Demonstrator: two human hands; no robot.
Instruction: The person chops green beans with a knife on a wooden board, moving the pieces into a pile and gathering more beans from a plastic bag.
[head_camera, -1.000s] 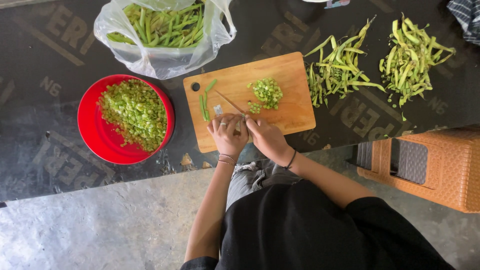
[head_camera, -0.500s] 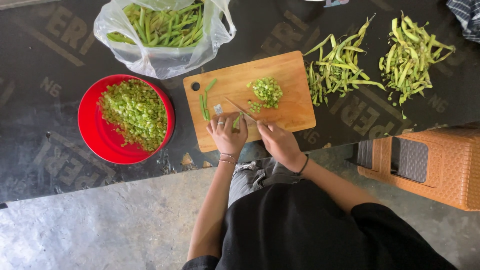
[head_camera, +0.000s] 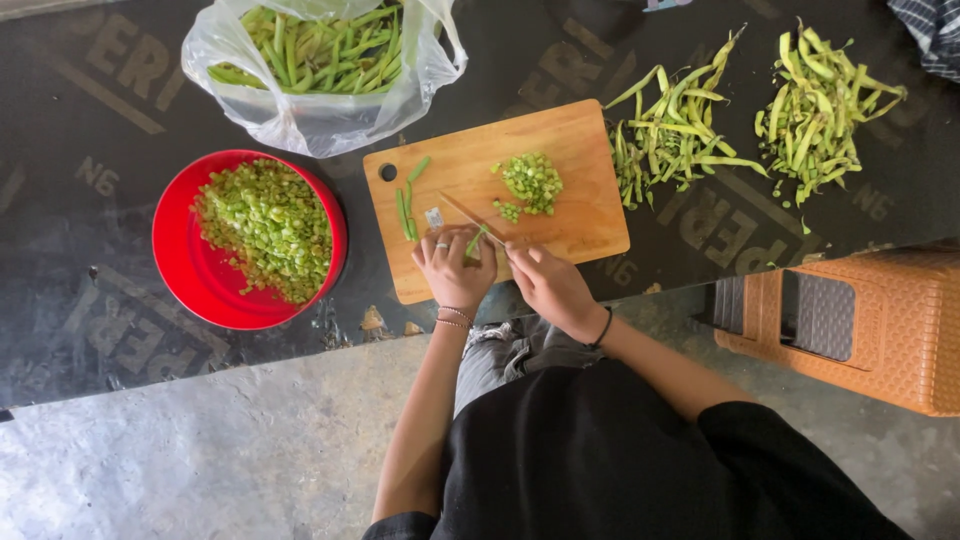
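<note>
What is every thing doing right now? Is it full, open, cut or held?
left hand: pressing a green bean on the cutting board
right hand: gripping the knife
chopped pile: cut small, on board
red bowl: partly full of chopped beans
plastic bag: open, holding whole beans
bean heaps: loose on mat

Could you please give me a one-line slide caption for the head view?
Left hand steadies green beans on a wooden board while right hand slices with a knife.
</note>
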